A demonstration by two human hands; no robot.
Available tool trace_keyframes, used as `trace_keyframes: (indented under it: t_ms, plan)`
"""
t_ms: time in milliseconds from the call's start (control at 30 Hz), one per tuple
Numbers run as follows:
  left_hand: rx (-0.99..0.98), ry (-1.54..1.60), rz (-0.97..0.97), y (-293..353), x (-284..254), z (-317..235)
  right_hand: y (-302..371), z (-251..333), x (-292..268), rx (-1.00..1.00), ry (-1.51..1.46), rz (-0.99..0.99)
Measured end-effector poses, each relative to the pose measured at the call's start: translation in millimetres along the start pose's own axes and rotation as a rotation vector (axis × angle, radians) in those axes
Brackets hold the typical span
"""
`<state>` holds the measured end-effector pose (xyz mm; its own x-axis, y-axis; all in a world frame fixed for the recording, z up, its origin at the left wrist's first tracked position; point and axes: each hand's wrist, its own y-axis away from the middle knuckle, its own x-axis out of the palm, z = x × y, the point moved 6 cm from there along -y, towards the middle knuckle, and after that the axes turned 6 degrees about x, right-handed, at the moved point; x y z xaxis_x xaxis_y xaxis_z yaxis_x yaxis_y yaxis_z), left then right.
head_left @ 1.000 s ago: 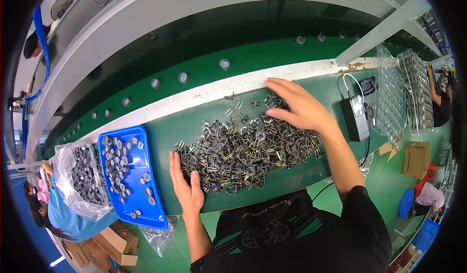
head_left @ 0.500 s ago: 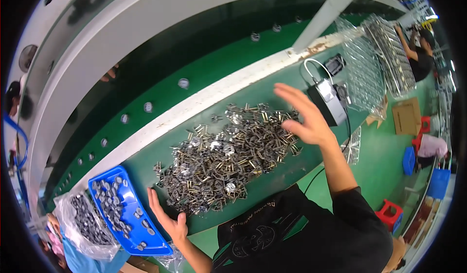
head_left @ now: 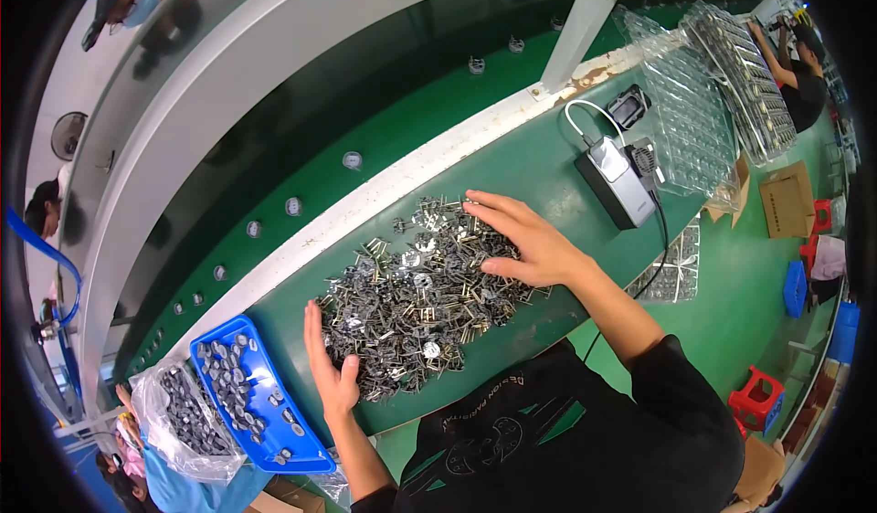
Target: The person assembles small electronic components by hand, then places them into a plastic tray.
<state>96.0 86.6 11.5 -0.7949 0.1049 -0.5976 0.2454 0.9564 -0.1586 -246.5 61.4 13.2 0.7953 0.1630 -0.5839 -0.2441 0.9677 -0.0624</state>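
A wide pile of small dark parts with brass-coloured prongs [head_left: 420, 307] lies on the green bench top [head_left: 539, 170]; a few silvery round pieces show among them. My left hand [head_left: 333, 371] rests along the pile's left edge, fingers stretched and thumb apart, gripping nothing. On the opposite side, my right hand [head_left: 539, 253] lies with spread fingers over the pile's right end, touching its parts. Left of my left hand stands a blue tray [head_left: 265, 369] holding several small grey round pieces.
A clear bag [head_left: 151, 412] of grey pieces sits beyond the tray. Behind the bench's white edge runs a green conveyor belt [head_left: 320, 204] carrying spaced round parts. At right are a grey-black box with a white cable [head_left: 621, 179] and clear plastic trays [head_left: 681, 120]. A post [head_left: 585, 33] rises at the back.
My hands have come closer together. The right has moved left onto the pile, whose right end is now drawn in. The left has come up against the left edge. The view has shifted slightly.
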Motion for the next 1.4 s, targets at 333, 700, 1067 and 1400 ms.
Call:
trace_keyframes:
  t_ms: [333, 700, 1067, 1400]
  plan:
    - [0.054, -0.165, -0.077, -69.1, -16.6, -25.9, -69.7, -29.4, -34.9, 0.075, 0.126, 0.115]
    - [0.292, -0.320, 0.291, -263.2, 79.2, -28.8, -72.9, -34.7, -33.1, -0.068, -0.054, 0.084]
    - [0.014, 0.000, 0.171, -203.1, 31.0, -50.8, -66.8, -30.7, -18.8, 0.266, -0.877, 0.129]
    - [0.122, 0.263, 0.279, -159.4, 29.6, -56.6, -76.1, 32.1, -0.1, -0.006, -0.664, 0.091]
